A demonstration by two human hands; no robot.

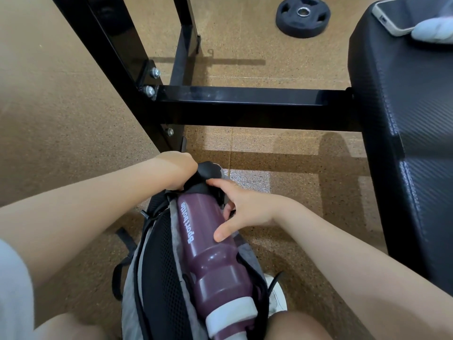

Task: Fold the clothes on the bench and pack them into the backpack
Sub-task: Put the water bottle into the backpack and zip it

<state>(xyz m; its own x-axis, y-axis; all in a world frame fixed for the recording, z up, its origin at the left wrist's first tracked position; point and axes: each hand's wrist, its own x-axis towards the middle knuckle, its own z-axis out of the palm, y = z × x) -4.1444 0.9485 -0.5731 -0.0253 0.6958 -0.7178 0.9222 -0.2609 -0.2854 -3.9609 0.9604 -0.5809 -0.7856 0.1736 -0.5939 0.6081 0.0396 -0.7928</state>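
Observation:
A grey and black backpack (pixel 157 261) lies on the floor between my legs. A maroon sport bottle (pixel 208 244) with a white cap sits in its side pocket. My left hand (pixel 182 173) grips the dark top end of the backpack. My right hand (pixel 235 207) is curled round the bottle, thumb on its side and fingers at the pocket's edge. The black padded bench (pixel 404 123) stands at the right. A bit of pale cloth (pixel 434 30) shows at the bench's far end.
A phone (pixel 404 13) lies on the bench's far end beside the cloth. The black steel frame (pixel 232 104) crosses in front of me. A black weight plate (pixel 302 15) lies on the cork-coloured floor. My white shoe (pixel 277 298) is beside the backpack.

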